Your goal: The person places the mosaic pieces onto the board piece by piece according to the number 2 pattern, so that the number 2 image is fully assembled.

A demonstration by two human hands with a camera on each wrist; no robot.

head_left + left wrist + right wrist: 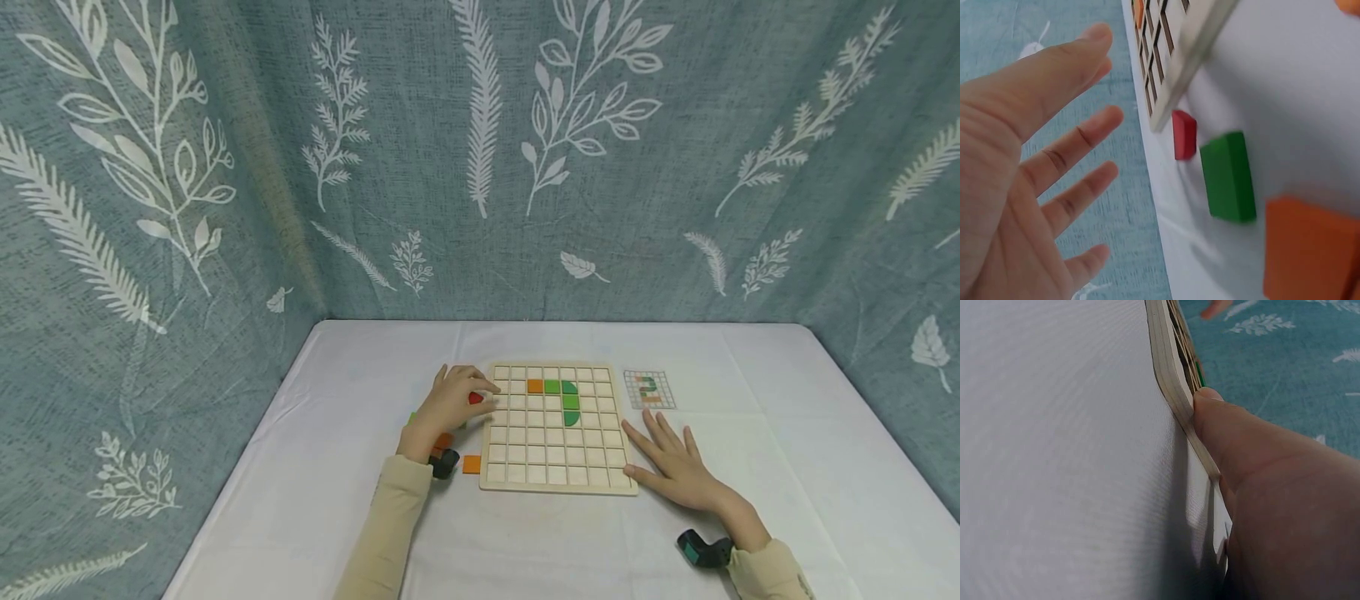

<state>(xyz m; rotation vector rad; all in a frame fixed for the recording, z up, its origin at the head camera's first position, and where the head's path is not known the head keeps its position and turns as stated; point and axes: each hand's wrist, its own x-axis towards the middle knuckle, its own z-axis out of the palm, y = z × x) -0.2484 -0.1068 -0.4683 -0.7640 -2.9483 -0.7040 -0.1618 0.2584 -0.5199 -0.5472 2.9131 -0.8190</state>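
A wooden grid board (525, 454) lies on the white cloth. Set into its cells are an orange square (535, 387), green squares (552, 387) and green rounded pieces (572, 418). My left hand (450, 402) hovers at the board's left edge, fingers loosely bent and apart from the thumb, with nothing seen between them. Below it lie a red piece (1185, 134), a green block (1229, 178) and an orange block (1310, 250), partly hidden in the head view. My right hand (678, 467) is spread flat beside the board, its thumb (1222, 419) touching the right edge.
A small pattern card (649, 390) with a coloured grid design lies right of the board, just beyond the right fingertips. An orange square (471, 464) sits by the board's lower left corner. A leaf-patterned teal curtain (450, 167) hangs behind the table.
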